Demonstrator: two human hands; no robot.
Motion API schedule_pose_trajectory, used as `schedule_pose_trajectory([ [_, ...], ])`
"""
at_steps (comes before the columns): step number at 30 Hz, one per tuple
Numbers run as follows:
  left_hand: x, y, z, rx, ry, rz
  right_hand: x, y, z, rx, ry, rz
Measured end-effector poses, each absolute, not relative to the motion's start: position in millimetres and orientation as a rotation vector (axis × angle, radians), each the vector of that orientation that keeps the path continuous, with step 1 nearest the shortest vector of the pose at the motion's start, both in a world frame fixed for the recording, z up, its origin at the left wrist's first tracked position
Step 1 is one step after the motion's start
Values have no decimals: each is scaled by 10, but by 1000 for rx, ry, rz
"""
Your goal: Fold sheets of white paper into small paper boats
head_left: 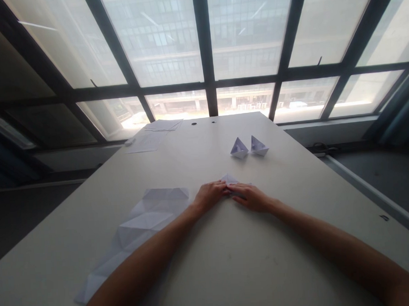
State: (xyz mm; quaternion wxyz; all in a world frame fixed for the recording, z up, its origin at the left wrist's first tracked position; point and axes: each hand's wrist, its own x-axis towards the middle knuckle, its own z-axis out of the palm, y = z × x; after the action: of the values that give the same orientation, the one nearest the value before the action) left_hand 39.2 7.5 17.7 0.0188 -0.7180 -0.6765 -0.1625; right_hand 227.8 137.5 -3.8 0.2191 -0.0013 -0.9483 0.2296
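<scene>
A small piece of folded white paper (228,177) lies on the table in front of me, its peaked top showing beyond my fingers. My left hand (210,192) is at its left side, fingers closed together at the paper's near edge. My right hand (250,196) lies across its right part, with fingers stretched out flat and the thumb apart. The fingertips of both hands meet over the paper and hide most of its lower part. Farther off to the right stand two folded paper boats (239,148), side by side.
Under and beside my left forearm lies a large creased white sheet (143,224). Flat papers (147,141) rest at the table's far left. A small dark object (384,217) is near the right edge of the white table (265,268). Tall windows (167,36) rise beyond.
</scene>
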Motion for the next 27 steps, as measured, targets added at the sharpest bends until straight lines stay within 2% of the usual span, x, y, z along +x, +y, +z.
schedule_pose_trajectory([
  [14,503,70,249,-2130,-2077,-281,2249,1510,-106,-458,-2358,518],
  [19,506,45,248,-2003,-2084,-557,2246,1494,-34,-565,-2099,590],
  [27,481,81,139,-1881,-1960,-1188,2201,1545,-79,-596,-1886,973],
])
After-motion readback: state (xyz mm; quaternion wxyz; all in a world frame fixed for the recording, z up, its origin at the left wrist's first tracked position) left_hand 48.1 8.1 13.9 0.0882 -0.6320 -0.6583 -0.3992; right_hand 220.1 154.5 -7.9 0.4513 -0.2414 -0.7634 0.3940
